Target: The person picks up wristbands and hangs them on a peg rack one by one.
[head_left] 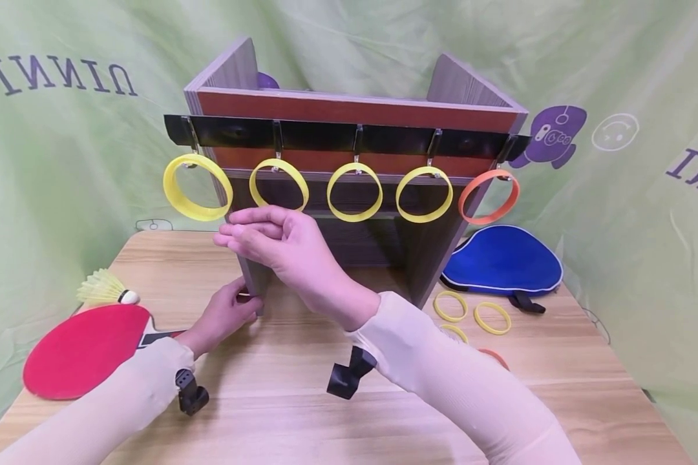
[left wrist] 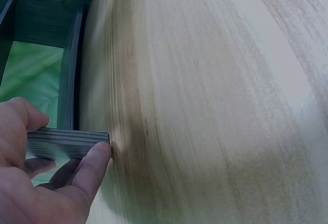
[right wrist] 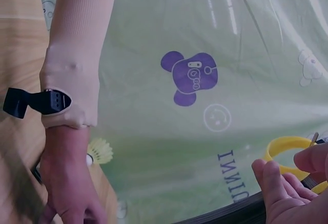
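Note:
My left hand point(head_left: 223, 316) grips the lower front end of the left side panel point(left wrist: 66, 142) of a wooden shelf unit; the left wrist view has the thumb on one face and fingers on the other. My right hand point(head_left: 296, 255) is raised before the unit, its fingers nearly straight and holding nothing. Just past those fingertips a yellow ring point(head_left: 170, 187) hangs from the leftmost hook of a black strip point(head_left: 320, 137). More yellow rings point(head_left: 330, 200) and, at the right end, an orange ring point(head_left: 464, 203) hang from the other hooks. My right hand covers the second ring's lower edge.
A red table tennis bat point(head_left: 87, 352) and a shuttlecock point(head_left: 101, 287) lie at the left of the wooden table point(head_left: 279, 413). At the right are a blue case point(head_left: 503, 261), loose yellow rings point(head_left: 493, 331) and an orange ring point(head_left: 494, 355) partly behind my right sleeve. Green curtains surround the table.

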The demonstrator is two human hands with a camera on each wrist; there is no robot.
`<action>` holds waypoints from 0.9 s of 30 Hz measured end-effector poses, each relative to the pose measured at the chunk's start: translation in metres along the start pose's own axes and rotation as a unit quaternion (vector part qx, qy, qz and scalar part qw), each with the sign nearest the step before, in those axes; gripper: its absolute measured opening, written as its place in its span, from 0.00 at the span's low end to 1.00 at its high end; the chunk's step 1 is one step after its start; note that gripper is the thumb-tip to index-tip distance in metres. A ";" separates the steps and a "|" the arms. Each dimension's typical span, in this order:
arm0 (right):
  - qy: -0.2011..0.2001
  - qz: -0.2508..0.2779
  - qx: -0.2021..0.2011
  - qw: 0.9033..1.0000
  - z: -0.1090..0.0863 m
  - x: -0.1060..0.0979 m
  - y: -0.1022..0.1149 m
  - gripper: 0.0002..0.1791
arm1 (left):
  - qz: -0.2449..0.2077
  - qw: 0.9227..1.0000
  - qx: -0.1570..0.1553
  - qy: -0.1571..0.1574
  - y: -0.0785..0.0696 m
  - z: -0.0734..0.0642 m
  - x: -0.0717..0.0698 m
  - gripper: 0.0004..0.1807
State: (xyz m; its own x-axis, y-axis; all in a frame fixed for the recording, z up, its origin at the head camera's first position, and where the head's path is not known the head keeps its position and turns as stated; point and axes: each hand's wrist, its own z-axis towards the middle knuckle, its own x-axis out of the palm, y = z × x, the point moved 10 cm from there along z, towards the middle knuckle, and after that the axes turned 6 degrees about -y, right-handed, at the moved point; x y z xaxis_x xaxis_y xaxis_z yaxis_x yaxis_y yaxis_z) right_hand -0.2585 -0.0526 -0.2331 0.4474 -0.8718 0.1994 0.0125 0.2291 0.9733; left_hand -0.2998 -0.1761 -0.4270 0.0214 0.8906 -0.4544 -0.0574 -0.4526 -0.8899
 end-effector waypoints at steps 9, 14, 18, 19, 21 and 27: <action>0.038 -0.054 0.029 0.997 -0.020 -0.018 -0.013 0.17 | 0.020 1.000 -0.012 -0.004 0.004 0.000 0.001 0.24; 0.067 -0.118 0.029 0.990 -0.034 -0.043 -0.019 0.14 | 0.016 1.000 -0.015 -0.002 0.005 0.002 0.001 0.27; 0.077 -0.160 0.025 0.984 -0.049 -0.072 -0.023 0.13 | 0.010 1.000 -0.011 0.007 0.005 0.003 0.005 0.27; 0.077 -0.168 0.024 0.983 -0.053 -0.080 -0.023 0.12 | 0.008 1.000 -0.010 0.009 0.005 0.003 0.005 0.27; 0.077 -0.179 0.025 0.981 -0.061 -0.095 -0.024 0.12 | 0.006 1.000 -0.010 0.010 0.004 0.002 0.005 0.27; 0.053 -0.220 0.038 0.973 -0.084 -0.142 -0.029 0.14 | 0.010 1.000 -0.013 0.011 0.004 0.001 0.002 0.28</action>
State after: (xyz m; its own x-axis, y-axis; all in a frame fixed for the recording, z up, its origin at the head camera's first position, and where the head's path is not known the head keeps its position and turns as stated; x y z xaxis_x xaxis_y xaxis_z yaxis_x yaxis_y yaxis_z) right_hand -0.2479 0.1010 -0.2995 0.5040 -0.8273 -0.2480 0.1600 -0.1928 0.9681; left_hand -0.3012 -0.1766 -0.4314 0.0417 0.8800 -0.4731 -0.0323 -0.4721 -0.8810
